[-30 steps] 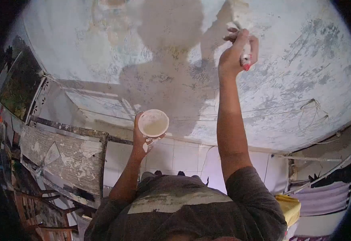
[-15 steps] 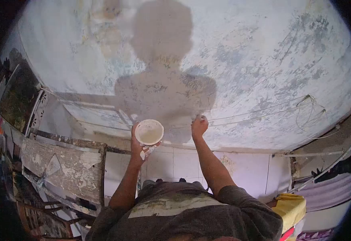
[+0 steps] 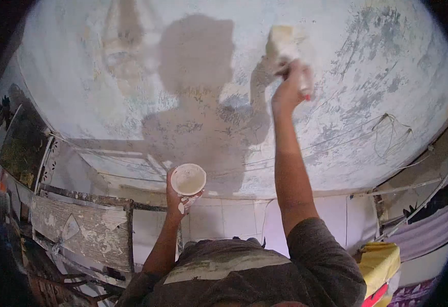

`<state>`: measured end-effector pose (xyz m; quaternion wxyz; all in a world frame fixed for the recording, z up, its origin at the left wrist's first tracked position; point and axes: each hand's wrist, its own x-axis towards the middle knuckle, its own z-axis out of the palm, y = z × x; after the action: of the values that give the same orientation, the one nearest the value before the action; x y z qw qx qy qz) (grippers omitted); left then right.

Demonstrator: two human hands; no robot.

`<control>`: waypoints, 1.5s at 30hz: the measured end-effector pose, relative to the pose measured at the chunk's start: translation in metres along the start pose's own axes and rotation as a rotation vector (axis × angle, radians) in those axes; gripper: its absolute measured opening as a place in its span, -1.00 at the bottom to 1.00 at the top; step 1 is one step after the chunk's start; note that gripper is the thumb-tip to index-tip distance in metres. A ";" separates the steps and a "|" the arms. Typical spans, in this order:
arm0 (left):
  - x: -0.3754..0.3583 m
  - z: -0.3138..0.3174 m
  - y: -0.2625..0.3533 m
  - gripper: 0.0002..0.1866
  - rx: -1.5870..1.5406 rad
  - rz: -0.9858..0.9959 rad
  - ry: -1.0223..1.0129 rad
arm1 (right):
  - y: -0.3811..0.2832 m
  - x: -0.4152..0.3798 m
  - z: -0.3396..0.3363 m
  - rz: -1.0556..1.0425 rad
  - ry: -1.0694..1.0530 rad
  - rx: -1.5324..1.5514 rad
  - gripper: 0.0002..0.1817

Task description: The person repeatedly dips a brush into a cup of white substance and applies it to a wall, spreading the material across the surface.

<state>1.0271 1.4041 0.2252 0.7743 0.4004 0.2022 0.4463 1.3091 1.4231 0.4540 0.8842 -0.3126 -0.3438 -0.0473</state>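
My left hand (image 3: 183,200) is wrapped round a round tub (image 3: 188,179) with whitish, creamy stuff inside, held upright low in front of the wall. White smears mark its fingers. Higher up and to the right, my right hand (image 3: 292,82) is closed round the handle of a brush (image 3: 281,40), slightly blurred, with a red tip at the handle's lower end. The brush's pale, wide head lies against or very near the patchy white wall (image 3: 326,46); contact cannot be made out.
Thin cords (image 3: 388,128) hang across the wall at the right. A worn wooden panel (image 3: 80,225) stands at the lower left. Yellow cloth (image 3: 380,263) lies at the lower right, near purple fabric (image 3: 429,238). Pale tiles (image 3: 239,217) cover the lower wall.
My right arm has stretched upward, from low by the cords to high on the wall, and the brush now shows clearly. My left hand and the tub sit slightly lower in view.
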 end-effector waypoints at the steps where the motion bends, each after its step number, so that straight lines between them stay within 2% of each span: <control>1: 0.003 0.000 0.005 -0.30 -0.469 -0.282 0.015 | 0.030 -0.012 -0.024 -0.191 -0.071 -0.300 -0.75; 2: -0.001 0.005 0.004 -0.30 -0.467 -0.286 0.014 | 0.065 -0.029 -0.055 -0.382 -0.142 -0.602 -0.75; 3: -0.006 0.013 0.000 -0.35 -0.189 -0.082 0.050 | 0.084 -0.057 -0.069 -0.229 -0.082 -0.524 -0.76; 4: -0.008 0.019 -0.003 -0.39 0.085 0.124 0.085 | 0.089 -0.083 -0.083 -0.170 -0.083 -0.582 -0.77; 5: -0.008 0.015 -0.007 -0.39 0.084 0.122 0.086 | 0.088 -0.106 -0.093 -0.181 -0.105 -0.660 -0.77; 7: -0.003 0.004 -0.014 -0.46 0.214 0.166 0.019 | 0.085 -0.149 -0.122 0.085 -0.169 -0.649 -0.78; 9: -0.006 0.012 -0.008 -0.46 0.150 0.130 0.034 | 0.112 -0.185 -0.161 0.008 -0.235 -0.742 -0.78; 11: -0.006 0.018 -0.002 -0.47 0.080 0.098 0.036 | 0.111 -0.201 -0.177 -0.057 -0.308 -0.905 -0.78; 12: -0.003 0.018 0.002 -0.44 -0.161 -0.072 0.038 | 0.111 -0.203 -0.183 -0.073 -0.300 -0.903 -0.78; 13: -0.001 0.019 0.005 -0.42 -0.401 -0.243 0.037 | 0.112 -0.205 -0.187 0.083 -0.282 -0.935 -0.77; 14: 0.001 0.018 0.000 -0.42 -0.400 -0.232 0.022 | 0.117 -0.204 -0.190 0.243 -0.265 -0.960 -0.77; 15: 0.002 0.014 -0.014 -0.46 -0.168 -0.090 0.053 | 0.130 -0.201 -0.196 0.144 -0.219 -1.019 -0.74; 16: 0.005 0.010 -0.026 -0.49 0.060 0.051 0.089 | 0.129 -0.191 -0.192 0.134 -0.223 -1.015 -0.74; 17: 0.011 0.003 -0.036 -0.49 0.055 0.059 0.090 | 0.131 -0.177 -0.188 0.229 -0.169 -0.926 -0.72; 18: 0.016 -0.005 -0.045 -0.57 0.190 0.133 0.074 | 0.130 -0.160 -0.180 0.326 -0.120 -0.835 -0.70; 19: 0.017 -0.010 -0.050 -0.54 0.326 0.205 0.062 | 0.129 -0.132 -0.169 0.244 -0.116 -0.818 -0.68; 20: 0.011 0.001 -0.042 -0.54 0.324 0.209 0.073 | 0.125 -0.098 -0.151 0.165 -0.113 -0.798 -0.67; 21: 0.002 0.022 -0.024 -0.55 0.157 0.125 0.067 | 0.082 -0.068 -0.111 0.317 -0.047 -0.758 -0.57; 22: -0.004 0.036 -0.013 -0.54 -0.008 0.042 0.061 | 0.042 -0.043 -0.078 0.132 -0.035 -0.668 -0.59; 23: -0.007 0.040 -0.009 -0.54 -0.005 0.048 0.071 | 0.026 -0.019 -0.059 0.154 -0.065 -0.493 -0.65; 25: -0.010 0.043 -0.004 -0.56 0.071 0.087 -0.033 | -0.011 0.010 -0.022 0.038 -0.082 -0.283 -0.71; 26: -0.011 0.042 -0.007 -0.56 0.070 0.094 -0.021 | -0.024 0.012 -0.010 0.045 -0.092 -0.276 -0.71; 28: -0.010 0.035 -0.017 -0.54 0.304 0.262 -0.063 | -0.035 0.013 0.007 -0.378 -0.119 -0.364 -0.75; 29: -0.011 0.031 -0.020 -0.54 0.305 0.262 -0.047 | -0.029 0.007 0.006 -0.366 -0.128 -0.358 -0.75; 32: -0.011 0.024 -0.024 -0.51 0.349 0.304 -0.083 | 0.008 -0.020 -0.014 -0.414 -0.235 -0.684 -0.69; 34: -0.012 0.021 -0.027 -0.24 0.371 0.234 0.060 | 0.064 -0.051 -0.053 -0.322 -0.287 -0.649 -0.73; 36: -0.015 0.022 -0.021 -0.20 0.306 0.209 0.057 | 0.091 -0.095 -0.088 -0.414 -0.316 -0.762 -0.75; 38: -0.021 0.021 -0.020 -0.17 0.240 0.174 0.062 | 0.103 -0.134 -0.118 -0.176 -0.370 -0.722 -0.73; 41: -0.023 0.026 -0.011 -0.19 0.197 0.162 0.134 | 0.109 -0.172 -0.152 -0.158 -0.460 -0.838 -0.71; 43: -0.028 0.035 0.003 -0.19 -0.276 -0.034 0.131 | 0.110 -0.184 -0.167 0.023 -0.518 -0.839 -0.70; 45: -0.027 0.033 0.001 -0.18 -0.184 -0.028 0.121 | 0.107 -0.186 -0.170 -0.053 -0.548 -0.895 -0.69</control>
<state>1.0351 1.3667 0.2448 0.8003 0.2972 0.2123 0.4755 1.2986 1.3850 0.1831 0.5403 -0.6518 -0.5165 -0.1282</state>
